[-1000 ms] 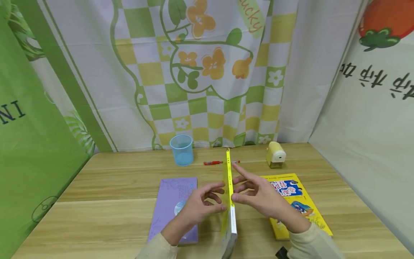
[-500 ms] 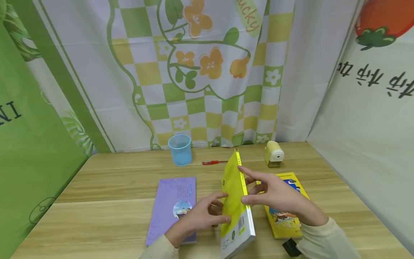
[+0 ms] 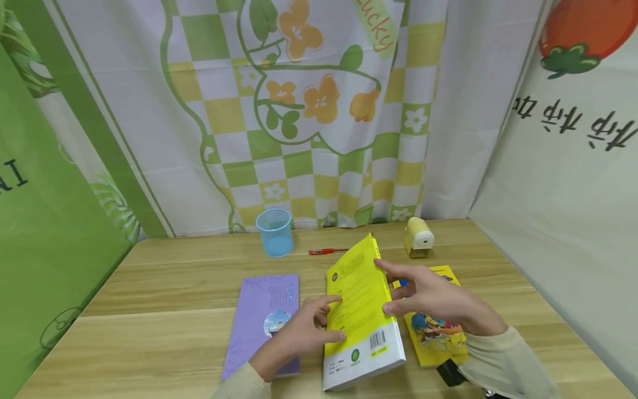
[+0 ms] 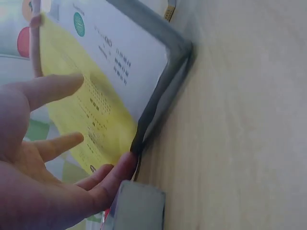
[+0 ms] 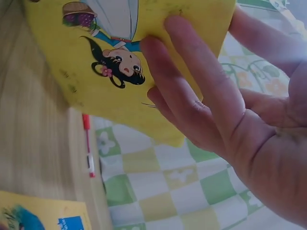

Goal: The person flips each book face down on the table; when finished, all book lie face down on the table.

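Observation:
A yellow book (image 3: 356, 302), its lower part white with a barcode, leans to the right, back cover upward, between both hands. My right hand (image 3: 431, 293) holds it by the spine side, thumb at the spine. In the right wrist view, fingers (image 5: 192, 62) lie against the front cover, which shows a cartoon figure. My left hand (image 3: 306, 332) is at the opposite edge, fingers spread and fairly straight. In the left wrist view, its lower fingers (image 4: 120, 170) reach the book's edge, while thumb and index overlap the back cover. The book's lower corner is close over the table.
A purple book (image 3: 259, 321) lies left of the held book. Another yellow book (image 3: 436, 338) lies at right, partly under my right arm. Farther back are a blue cup (image 3: 276, 235), a red pen (image 3: 324, 251) and a pencil sharpener (image 3: 419, 238). A patterned curtain (image 3: 319, 127) hangs behind the table.
The yellow book has tipped from upright, spine toward me, over to the right, so its back cover now shows. My right hand has moved right with the spine; the left hand stays close by.

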A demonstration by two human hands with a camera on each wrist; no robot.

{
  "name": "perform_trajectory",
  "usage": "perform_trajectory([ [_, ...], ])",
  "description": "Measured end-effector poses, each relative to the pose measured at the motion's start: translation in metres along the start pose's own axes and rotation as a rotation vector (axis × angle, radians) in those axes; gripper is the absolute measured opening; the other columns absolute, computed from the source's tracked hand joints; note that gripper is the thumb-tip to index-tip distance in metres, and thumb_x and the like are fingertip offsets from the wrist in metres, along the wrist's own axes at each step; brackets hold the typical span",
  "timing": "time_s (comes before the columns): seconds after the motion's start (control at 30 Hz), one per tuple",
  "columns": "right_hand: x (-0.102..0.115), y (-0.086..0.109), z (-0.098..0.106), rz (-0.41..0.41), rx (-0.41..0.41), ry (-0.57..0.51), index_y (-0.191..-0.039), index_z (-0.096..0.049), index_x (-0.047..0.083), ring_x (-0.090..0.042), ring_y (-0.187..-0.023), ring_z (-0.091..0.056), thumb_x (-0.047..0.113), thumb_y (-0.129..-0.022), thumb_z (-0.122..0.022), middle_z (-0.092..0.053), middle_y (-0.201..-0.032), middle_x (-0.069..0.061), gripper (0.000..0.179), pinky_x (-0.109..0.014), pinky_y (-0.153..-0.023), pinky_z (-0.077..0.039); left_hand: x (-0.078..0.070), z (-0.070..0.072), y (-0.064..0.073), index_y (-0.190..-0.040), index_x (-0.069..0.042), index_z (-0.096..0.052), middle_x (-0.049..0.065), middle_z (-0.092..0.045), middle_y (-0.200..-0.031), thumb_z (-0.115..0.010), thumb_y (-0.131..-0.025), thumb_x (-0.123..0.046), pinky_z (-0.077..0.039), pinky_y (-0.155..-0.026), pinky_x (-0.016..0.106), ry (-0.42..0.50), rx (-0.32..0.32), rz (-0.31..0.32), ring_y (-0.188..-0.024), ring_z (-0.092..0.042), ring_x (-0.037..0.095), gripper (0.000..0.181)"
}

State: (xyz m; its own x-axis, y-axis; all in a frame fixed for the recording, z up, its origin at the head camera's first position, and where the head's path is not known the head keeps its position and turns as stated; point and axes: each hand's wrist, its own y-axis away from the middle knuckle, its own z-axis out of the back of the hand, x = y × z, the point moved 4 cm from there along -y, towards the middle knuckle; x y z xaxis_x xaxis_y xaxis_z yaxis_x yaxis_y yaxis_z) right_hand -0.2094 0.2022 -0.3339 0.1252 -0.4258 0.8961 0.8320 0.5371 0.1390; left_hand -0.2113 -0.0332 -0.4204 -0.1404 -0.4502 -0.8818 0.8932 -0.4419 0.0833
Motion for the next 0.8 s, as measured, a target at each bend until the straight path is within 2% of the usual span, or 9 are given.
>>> perform_trajectory([
  [0.13, -0.007, -0.008, -0.001, -0.020, -0.023, 0.031, -0.158, -0.027, 0.001, -0.024, -0.105, -0.066, 0.020, -0.084, -0.082, -0.038, -0.152, -0.033, 0.094, -0.029, -0.082, -0.054, 0.001, 0.008, -0.001, -0.145, -0.011, -0.054, 0.021, -0.054, -0.132, -0.081, -0.084, -0.018, -0.044, -0.078, 0.036, -0.029, -0.039, 0.013, -0.102, -0.051, 0.026, 0.067],
  [0.3, -0.021, -0.015, 0.000, -0.043, -0.027, 0.066, -0.157, -0.029, 0.000, -0.020, -0.093, -0.060, 0.016, -0.081, -0.084, -0.042, -0.149, -0.032, 0.095, -0.028, -0.077, -0.050, 0.002, 0.014, 0.000, -0.144, -0.005, -0.054, 0.021, -0.055, -0.123, -0.080, -0.083, -0.016, -0.041, -0.067, 0.030, -0.049, -0.062, 0.025, -0.093, -0.047, 0.026, 0.067],
  [0.43, -0.036, -0.021, 0.001, -0.040, -0.001, 0.085, -0.157, -0.028, -0.001, -0.015, -0.073, -0.050, 0.014, -0.082, -0.083, -0.050, -0.131, -0.025, 0.095, -0.026, -0.064, -0.044, 0.002, 0.017, 0.000, -0.144, -0.003, -0.053, 0.023, -0.054, -0.124, -0.079, -0.084, -0.015, -0.041, -0.064, 0.029, -0.055, -0.078, 0.034, -0.091, -0.046, 0.026, 0.066],
  [0.5, -0.044, -0.025, 0.001, -0.031, 0.011, 0.112, -0.157, -0.028, -0.002, -0.013, -0.069, -0.049, 0.013, -0.082, -0.083, -0.055, -0.121, -0.019, 0.095, -0.025, -0.061, -0.044, 0.001, 0.017, 0.000, -0.144, -0.002, -0.052, 0.025, -0.053, -0.127, -0.078, -0.085, -0.015, -0.041, -0.065, 0.030, -0.055, -0.082, 0.035, -0.092, -0.047, 0.027, 0.066],
  [0.57, -0.050, -0.029, 0.000, -0.018, 0.021, 0.149, -0.156, -0.028, -0.003, -0.011, -0.065, -0.047, 0.015, -0.081, -0.084, -0.058, -0.103, -0.013, 0.095, -0.024, -0.058, -0.042, 0.001, 0.018, 0.000, -0.144, -0.001, -0.052, 0.026, -0.052, -0.130, -0.078, -0.085, -0.015, -0.042, -0.067, 0.032, -0.065, -0.084, 0.034, -0.093, -0.047, 0.027, 0.066],
  [0.63, -0.056, -0.033, -0.002, -0.010, 0.024, 0.184, -0.156, -0.029, -0.004, -0.011, -0.063, -0.046, 0.017, -0.080, -0.085, -0.055, -0.086, -0.007, 0.097, -0.023, -0.056, -0.041, 0.001, 0.019, 0.000, -0.144, 0.000, -0.051, 0.028, -0.051, -0.132, -0.078, -0.085, -0.016, -0.043, -0.069, 0.033, -0.075, -0.084, 0.030, -0.095, -0.047, 0.028, 0.066],
  [0.7, -0.061, -0.036, -0.004, -0.009, 0.022, 0.211, -0.155, -0.029, -0.004, -0.011, -0.063, -0.044, 0.018, -0.078, -0.087, -0.049, -0.077, -0.003, 0.099, -0.023, -0.055, -0.039, 0.000, 0.020, 0.001, -0.144, 0.001, -0.051, 0.029, -0.051, -0.134, -0.077, -0.085, -0.016, -0.044, -0.071, 0.035, -0.087, -0.085, 0.022, -0.097, -0.047, 0.028, 0.066],
  [0.8, -0.066, -0.040, -0.007, -0.023, 0.016, 0.226, -0.155, -0.029, -0.006, -0.013, -0.064, -0.045, 0.018, -0.076, -0.088, -0.049, -0.074, -0.003, 0.101, -0.024, -0.053, -0.039, -0.001, 0.020, 0.002, -0.143, 0.002, -0.052, 0.030, -0.051, -0.133, -0.077, -0.085, -0.017, -0.044, -0.071, 0.035, -0.103, -0.089, 0.007, -0.097, -0.047, 0.028, 0.066],
])
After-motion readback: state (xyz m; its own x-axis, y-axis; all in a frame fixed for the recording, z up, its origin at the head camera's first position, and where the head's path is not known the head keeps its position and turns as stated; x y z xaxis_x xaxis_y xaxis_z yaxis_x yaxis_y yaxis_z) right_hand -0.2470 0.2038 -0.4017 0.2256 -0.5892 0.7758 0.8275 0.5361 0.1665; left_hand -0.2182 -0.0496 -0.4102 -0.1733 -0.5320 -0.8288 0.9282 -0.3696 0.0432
